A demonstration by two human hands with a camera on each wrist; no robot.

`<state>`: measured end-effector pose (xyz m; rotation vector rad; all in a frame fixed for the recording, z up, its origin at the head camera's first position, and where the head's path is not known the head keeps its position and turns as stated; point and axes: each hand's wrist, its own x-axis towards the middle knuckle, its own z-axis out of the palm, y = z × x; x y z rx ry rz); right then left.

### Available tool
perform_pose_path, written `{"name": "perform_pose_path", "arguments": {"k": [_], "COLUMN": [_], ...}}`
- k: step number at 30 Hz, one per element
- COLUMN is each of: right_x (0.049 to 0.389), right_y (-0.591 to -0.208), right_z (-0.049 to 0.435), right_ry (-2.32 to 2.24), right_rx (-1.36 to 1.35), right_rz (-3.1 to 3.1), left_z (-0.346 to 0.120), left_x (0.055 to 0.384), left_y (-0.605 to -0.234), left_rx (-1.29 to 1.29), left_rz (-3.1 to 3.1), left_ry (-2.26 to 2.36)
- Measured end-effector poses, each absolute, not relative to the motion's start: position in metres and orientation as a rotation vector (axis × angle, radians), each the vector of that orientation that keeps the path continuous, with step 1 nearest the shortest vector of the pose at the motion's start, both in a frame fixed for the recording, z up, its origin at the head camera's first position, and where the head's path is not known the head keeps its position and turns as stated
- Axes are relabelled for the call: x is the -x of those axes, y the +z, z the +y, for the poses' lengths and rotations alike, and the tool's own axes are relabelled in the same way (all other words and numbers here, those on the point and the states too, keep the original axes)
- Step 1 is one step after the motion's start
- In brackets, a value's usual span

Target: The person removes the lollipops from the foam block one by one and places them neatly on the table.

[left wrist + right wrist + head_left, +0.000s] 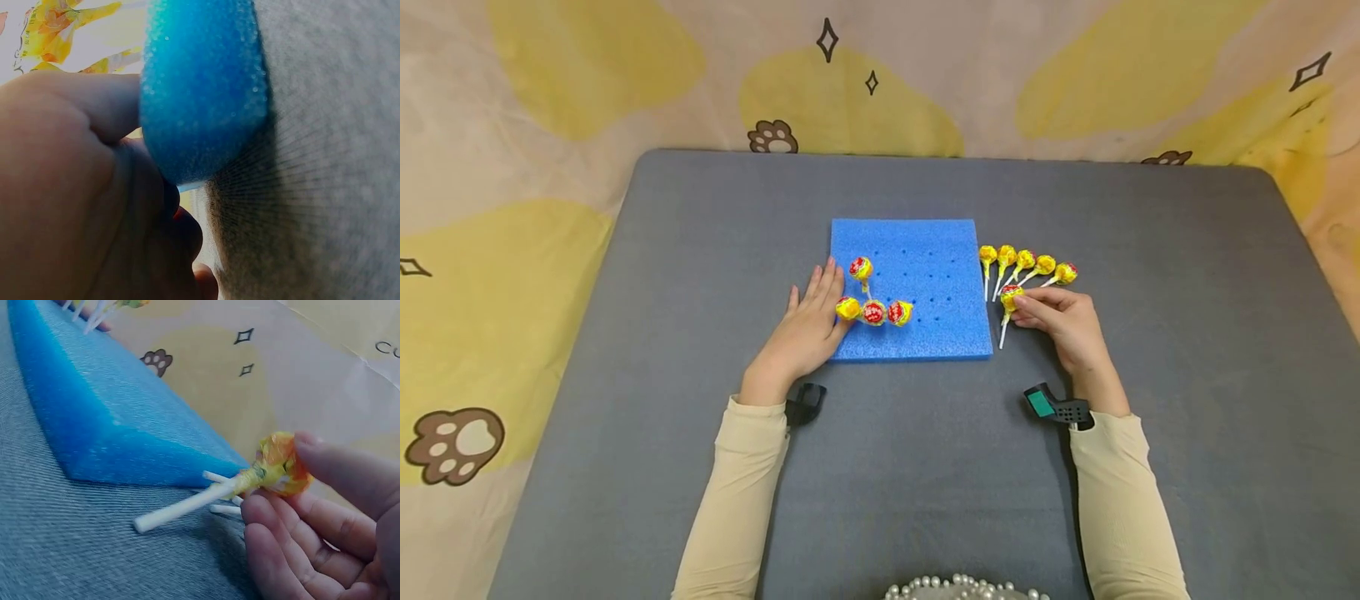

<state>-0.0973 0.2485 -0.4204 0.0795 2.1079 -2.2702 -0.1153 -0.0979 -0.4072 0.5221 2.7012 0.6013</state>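
A lollipop [1011, 298] in a yellow and red wrapper is pinched by its round head between the thumb and fingers of my right hand [1067, 329]. Its white stick [181, 509] points down, close to the right side of a blue foam block [940, 233] with rows of small holes. My left hand [805, 329] rests along the block's left edge, fingers straight and thumb at the top surface. Upright lollipops stand in the block near that hand: a row of three, with a red-faced one [873, 313] in the middle, and another lollipop [861, 269] behind them.
Several loose lollipops [1025, 262] lie fanned out right of the block, beyond my right hand. A grey table [910, 467] carries everything. Patterned cloth [910, 100] hangs behind it. Beads [962, 583] show at the table's near side.
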Motion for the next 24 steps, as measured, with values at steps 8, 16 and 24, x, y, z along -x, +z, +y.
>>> {"name": "perform_pose_path", "arguments": {"k": [8,16,24], "right_x": [0.099,0.094,0.1], "right_y": [-0.419,-0.417,-0.42], "right_z": [0.238,0.244,0.237], "right_ry": [-2.088,-2.015,-1.952], "right_rx": [-0.147,-0.215,-0.207], "right_rz": [2.28,2.366,2.412], "left_z": [-0.099,-0.089,-0.097], "left_x": [0.113,0.117,0.116], "left_y": [-0.404,-0.407,-0.404], "left_rx": [-0.52,-0.555,-0.527], "left_rz": [2.709,2.687,2.691], "left_ry": [0.594,0.571,0.577]}}
